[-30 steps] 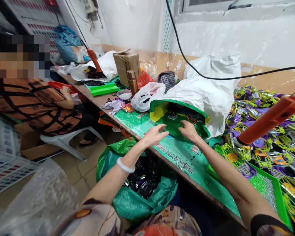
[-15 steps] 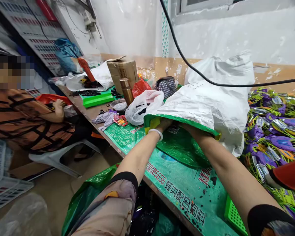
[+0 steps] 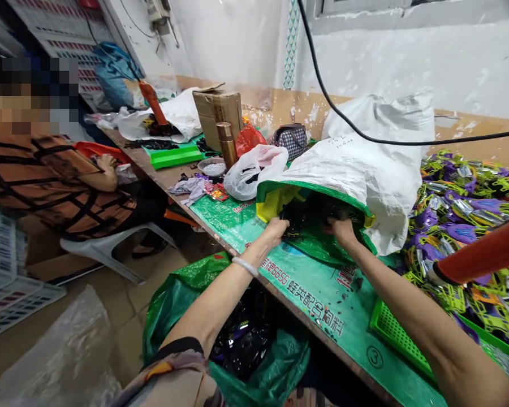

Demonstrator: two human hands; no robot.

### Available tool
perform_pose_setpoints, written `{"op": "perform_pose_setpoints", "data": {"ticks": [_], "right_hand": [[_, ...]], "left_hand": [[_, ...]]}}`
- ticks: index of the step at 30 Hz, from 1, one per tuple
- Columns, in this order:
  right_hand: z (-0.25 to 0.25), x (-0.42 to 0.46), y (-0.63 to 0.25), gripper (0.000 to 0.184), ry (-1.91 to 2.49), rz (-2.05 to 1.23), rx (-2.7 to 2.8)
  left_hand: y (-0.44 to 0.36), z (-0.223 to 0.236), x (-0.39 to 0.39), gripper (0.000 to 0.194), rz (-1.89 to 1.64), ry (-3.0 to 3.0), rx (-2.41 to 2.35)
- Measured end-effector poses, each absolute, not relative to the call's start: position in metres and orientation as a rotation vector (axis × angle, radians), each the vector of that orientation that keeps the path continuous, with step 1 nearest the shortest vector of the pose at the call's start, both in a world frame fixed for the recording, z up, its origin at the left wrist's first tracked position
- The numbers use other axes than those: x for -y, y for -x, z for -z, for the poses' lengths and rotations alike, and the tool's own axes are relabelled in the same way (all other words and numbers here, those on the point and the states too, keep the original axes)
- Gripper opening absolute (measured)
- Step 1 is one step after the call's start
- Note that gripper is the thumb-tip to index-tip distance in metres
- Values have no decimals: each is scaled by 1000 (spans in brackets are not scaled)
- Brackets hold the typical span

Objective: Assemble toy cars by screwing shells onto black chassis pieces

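A white woven sack [image 3: 356, 161] lies on its side on the table, its green-edged mouth facing me. Black plastic parts [image 3: 301, 217] show in the opening. My left hand [image 3: 276, 230] is at the left side of the mouth, fingers closed on some of these black parts. Inside the right side of the mouth, my right hand [image 3: 341, 228] is curled around more black parts, its fingertips partly hidden in shadow. Below the table edge hangs or stands an open green bag [image 3: 169, 305] with shiny black pieces in it.
Purple, green and orange plastic items [image 3: 462, 232] are heaped at the right, beside a green basket [image 3: 385, 325] and a red-orange tool [image 3: 483, 251]. A white plastic bag [image 3: 254, 172], copper flask [image 3: 228, 146] and cardboard box [image 3: 218, 116] stand leftward. A co-worker [image 3: 46, 181] sits at the left.
Both hands have drawn back from deep inside the sack to its mouth, bringing black parts into sight. The view has shifted, showing more of the green bag below.
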State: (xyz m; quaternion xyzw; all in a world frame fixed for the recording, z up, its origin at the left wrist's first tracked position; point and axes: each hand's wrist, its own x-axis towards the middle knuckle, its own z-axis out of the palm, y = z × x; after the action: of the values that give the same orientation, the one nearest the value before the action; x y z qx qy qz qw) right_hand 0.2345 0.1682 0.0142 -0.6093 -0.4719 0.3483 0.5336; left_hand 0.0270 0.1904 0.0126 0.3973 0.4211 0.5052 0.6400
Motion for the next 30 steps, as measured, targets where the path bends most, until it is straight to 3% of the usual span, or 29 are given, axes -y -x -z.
{"op": "perform_pose_setpoints", "data": {"ticks": [5,12,30], "right_hand": [[-26,-84,-229,38,1240,-1165,847],[-43,9,-203,41,996,-1464,699],[-33,66,-153,41,915,-1615,677]], "left_hand": [[9,-19,-102,32,-1199,-805,-1040],[29,-27,-2,44,-1224,-702,-981],[68,-27,56,52,-1287,-894,-1174]]}}
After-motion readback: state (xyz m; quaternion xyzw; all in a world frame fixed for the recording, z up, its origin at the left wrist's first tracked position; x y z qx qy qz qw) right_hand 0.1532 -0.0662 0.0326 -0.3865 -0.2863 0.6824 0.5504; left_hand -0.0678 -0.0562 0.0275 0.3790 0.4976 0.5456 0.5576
